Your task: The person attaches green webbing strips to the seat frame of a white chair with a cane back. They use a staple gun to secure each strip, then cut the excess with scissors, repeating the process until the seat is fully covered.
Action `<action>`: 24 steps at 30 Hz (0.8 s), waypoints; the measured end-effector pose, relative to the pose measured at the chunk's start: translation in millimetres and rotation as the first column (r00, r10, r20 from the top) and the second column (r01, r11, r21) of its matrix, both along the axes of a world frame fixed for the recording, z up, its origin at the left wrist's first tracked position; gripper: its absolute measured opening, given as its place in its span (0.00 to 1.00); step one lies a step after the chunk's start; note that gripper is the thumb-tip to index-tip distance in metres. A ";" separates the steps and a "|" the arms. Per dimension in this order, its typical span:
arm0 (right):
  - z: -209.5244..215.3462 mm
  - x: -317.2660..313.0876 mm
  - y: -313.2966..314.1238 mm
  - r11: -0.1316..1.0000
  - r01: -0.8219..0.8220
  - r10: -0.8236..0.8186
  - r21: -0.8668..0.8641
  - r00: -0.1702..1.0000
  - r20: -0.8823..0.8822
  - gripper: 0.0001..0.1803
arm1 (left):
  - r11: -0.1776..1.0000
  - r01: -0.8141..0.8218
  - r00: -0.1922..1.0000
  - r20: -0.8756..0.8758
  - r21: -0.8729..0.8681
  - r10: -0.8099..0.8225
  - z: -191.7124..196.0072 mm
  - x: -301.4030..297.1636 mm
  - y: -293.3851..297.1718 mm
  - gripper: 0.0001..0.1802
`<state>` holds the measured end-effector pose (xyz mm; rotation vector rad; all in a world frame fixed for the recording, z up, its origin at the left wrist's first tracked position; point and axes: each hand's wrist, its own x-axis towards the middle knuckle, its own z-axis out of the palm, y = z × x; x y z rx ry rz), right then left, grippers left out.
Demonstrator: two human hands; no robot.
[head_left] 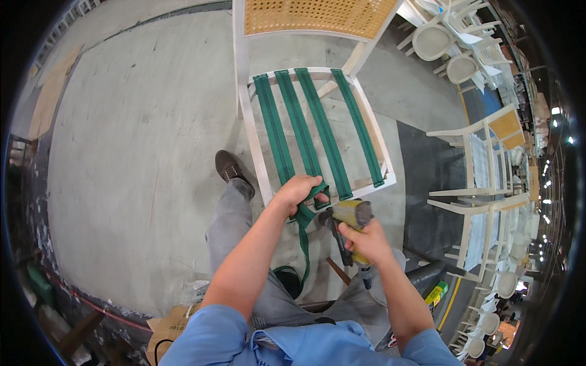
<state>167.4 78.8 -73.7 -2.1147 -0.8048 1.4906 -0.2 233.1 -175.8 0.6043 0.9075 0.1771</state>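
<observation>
A pale wooden chair frame (255, 146) stands in front of me with its cane back (311, 17) on the far side. Several green webbing straps (299, 116) run across the open seat from the back rail to the front rail. At the near edge of the seat my left hand (299, 192) is closed on the green webbing, fingers curled round it. A loose tail of that webbing (304, 244) hangs down between my legs. My right hand (368, 242) grips a yellow and black staple gun (353, 213), its nose just beside the front rail and the webbing.
White chairs (470, 158) stand on the right, with more stacked chairs (433, 43) farther back. A cardboard box (166, 332) sits by my left side at the lower edge. A yellow and green box (436, 294) lies near my right elbow. My left shoe (229, 166) is beside the chair.
</observation>
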 end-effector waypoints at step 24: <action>-15.2 266.6 -434.8 0.408 0.911 -0.896 -0.066 0.386 -0.219 0.27 | 0.286 0.656 0.716 -0.696 0.698 0.054 45.4 -27.8 -165.2 0.29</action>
